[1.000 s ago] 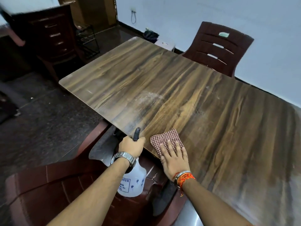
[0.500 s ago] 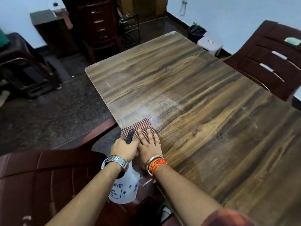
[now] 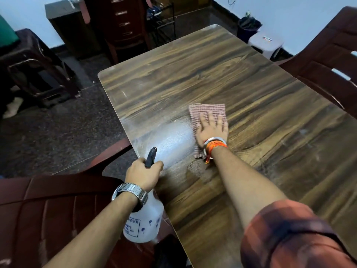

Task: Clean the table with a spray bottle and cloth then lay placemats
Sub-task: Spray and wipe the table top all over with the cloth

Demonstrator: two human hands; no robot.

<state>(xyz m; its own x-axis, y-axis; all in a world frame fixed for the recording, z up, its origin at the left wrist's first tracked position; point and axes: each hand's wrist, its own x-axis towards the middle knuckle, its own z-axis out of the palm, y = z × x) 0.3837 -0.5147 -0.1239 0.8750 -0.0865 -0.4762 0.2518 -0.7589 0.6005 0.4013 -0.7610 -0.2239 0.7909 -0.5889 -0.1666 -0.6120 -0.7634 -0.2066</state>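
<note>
A red-brown chair (image 3: 48, 209) stands against the near-left edge of the surface (image 3: 251, 93). Over that edge the left grip (image 3: 144, 176) is clenched round the neck of the spray bottle (image 3: 144, 225). Its black nozzle (image 3: 151, 157) points in across the surface, further in than half a second ago. The bottle's translucent white body hangs below the edge; how full it is cannot be told. A pale misted patch (image 3: 173, 140) lies just inside the edge. The checked cloth (image 3: 206, 111), earlier at the edge beside the left grip, has slid further onto the surface. The right grip (image 3: 211, 128) lies flat on it, fingers straight and spread. Beyond the surface's far corner stand a dark bin (image 3: 248, 26), contents unclear, and a white lidded bin (image 3: 265, 42).
</note>
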